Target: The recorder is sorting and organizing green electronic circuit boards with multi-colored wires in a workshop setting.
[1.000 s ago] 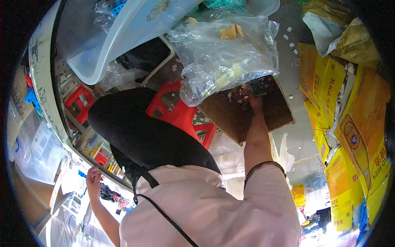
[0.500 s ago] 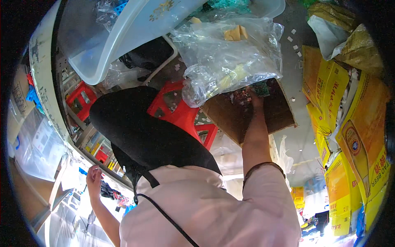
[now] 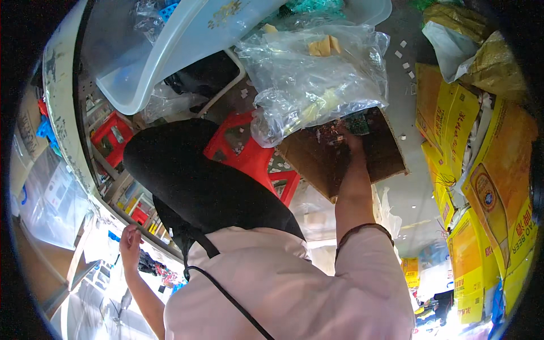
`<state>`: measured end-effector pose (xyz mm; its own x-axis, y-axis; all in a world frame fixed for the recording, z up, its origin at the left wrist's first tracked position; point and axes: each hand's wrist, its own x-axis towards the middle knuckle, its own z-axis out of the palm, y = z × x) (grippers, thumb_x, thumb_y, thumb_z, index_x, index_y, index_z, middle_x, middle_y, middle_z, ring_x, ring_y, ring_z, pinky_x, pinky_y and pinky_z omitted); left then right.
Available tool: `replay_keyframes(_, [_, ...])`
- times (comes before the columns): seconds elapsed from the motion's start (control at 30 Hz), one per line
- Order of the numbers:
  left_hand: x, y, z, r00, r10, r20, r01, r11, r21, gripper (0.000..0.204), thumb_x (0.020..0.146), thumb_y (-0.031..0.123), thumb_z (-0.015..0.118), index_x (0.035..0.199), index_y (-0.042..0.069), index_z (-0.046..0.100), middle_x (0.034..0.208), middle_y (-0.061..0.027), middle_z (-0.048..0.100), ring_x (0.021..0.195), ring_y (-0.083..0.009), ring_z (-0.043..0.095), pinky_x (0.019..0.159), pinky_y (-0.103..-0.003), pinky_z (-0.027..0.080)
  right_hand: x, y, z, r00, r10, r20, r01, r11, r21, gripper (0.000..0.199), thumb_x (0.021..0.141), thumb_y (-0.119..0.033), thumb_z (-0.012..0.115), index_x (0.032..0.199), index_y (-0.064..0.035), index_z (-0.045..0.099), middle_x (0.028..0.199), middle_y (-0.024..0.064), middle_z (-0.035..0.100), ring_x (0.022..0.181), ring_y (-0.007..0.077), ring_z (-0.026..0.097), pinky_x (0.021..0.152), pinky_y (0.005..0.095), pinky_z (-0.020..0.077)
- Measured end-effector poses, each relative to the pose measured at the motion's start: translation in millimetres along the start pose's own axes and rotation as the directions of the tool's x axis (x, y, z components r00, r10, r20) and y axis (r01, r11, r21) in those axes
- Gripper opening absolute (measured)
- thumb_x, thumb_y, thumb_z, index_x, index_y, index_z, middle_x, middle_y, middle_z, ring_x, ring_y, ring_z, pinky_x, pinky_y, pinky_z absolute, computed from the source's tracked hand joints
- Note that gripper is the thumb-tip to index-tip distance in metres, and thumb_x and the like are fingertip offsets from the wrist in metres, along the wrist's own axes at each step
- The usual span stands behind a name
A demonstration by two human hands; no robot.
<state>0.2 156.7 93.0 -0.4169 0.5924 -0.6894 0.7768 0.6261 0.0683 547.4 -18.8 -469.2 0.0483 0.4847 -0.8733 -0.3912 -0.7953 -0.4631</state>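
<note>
Little has been shifted since the earlier frames: the right hand (image 3: 350, 137) has been kept reaching into the brown cardboard box (image 3: 345, 164), only nudged slightly along its upper edge, while the left hand (image 3: 130, 241) has been kept at the lower left, raised a little.

In the head view, the only one given, the right hand is seen with its fingers (image 3: 343, 131) down among small green circuit boards (image 3: 357, 122) at the far corner of the box; whether anything is pinched in that grip cannot be told, since the fingertips are hidden by the parts. The left hand is loosely curled beside a shelf edge, and whether anything is held in it cannot be told either. A clear plastic bag (image 3: 317, 79) filled with scraps is lying against the box's upper edge, partly over the boards. A red plastic stool (image 3: 249, 156) stands just beside the box's left edge, and a large pale basin (image 3: 187, 45) is tilted above.

Several risks are judged from this. The boards could be spilled onto the floor if the box were tipped by the reaching arm. The overhanging bag could be dragged along and its contents scattered. A fingertip could be scratched on sharp solder points, reached blind under the plastic.
</note>
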Motion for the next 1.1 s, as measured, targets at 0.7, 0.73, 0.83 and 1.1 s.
replay_keyframes(0.7, [10, -4, -3, 0.999, 0.046, 0.018, -0.046, 0.999, -0.013, 0.02, 0.092, 0.012, 0.057, 0.109, 0.003, 0.056, 0.079, 0.0022, 0.056, 0.062, -0.0047, 0.048, 0.053, -0.02, 0.036, 48, 97, -19, 0.953, -0.224, -0.201, 0.176, 0.957, -0.23, 0.049, 0.075, -0.03, 0.079, 0.116, -0.0107, 0.061, 0.108, 0.0038, 0.062, 0.1, 0.0196, 0.056, 0.085, 0.0365, 0.0453])
replay_keyframes(0.73, [15, -9, -3, 0.998, 0.066, 0.022, -0.065, 0.998, -0.011, 0.02, 0.092, 0.012, 0.057, 0.109, 0.003, 0.057, 0.079, 0.0026, 0.056, 0.062, -0.0044, 0.048, 0.053, -0.02, 0.036, 72, 128, -30, 0.923, -0.305, -0.234, 0.248, 0.937, -0.245, 0.046, 0.073, -0.027, 0.08, 0.113, -0.0121, 0.062, 0.105, 0.0022, 0.063, 0.094, 0.0167, 0.057, 0.078, 0.0348, 0.0475])
replay_keyframes(0.83, [17, -29, -1, 0.992, 0.126, 0.01, -0.126, 0.992, -0.005, 0.023, 0.093, 0.017, 0.058, 0.112, 0.003, 0.056, 0.077, 0.0014, 0.058, 0.06, -0.0045, 0.053, 0.045, -0.018, 0.033, 64, 113, -18, 0.953, -0.182, -0.243, 0.165, 0.982, -0.091, 0.043, 0.071, -0.024, 0.082, 0.108, -0.0132, 0.064, 0.101, 0.0012, 0.064, 0.088, 0.0148, 0.059, 0.072, 0.0349, 0.0506])
replay_keyframes(1.1, [14, -20, -4, 0.998, 0.065, 0.022, -0.065, 0.998, -0.019, 0.02, 0.092, 0.012, 0.057, 0.11, 0.003, 0.056, 0.08, 0.0012, 0.058, 0.066, -0.005, 0.05, 0.057, -0.02, 0.039, 15, 40, -6, 0.965, -0.257, 0.061, 0.247, 0.959, 0.138, 0.039, 0.077, -0.02, 0.077, 0.112, -0.0118, 0.062, 0.106, 0.0007, 0.063, 0.084, 0.0119, 0.061, 0.06, 0.0278, 0.0493])
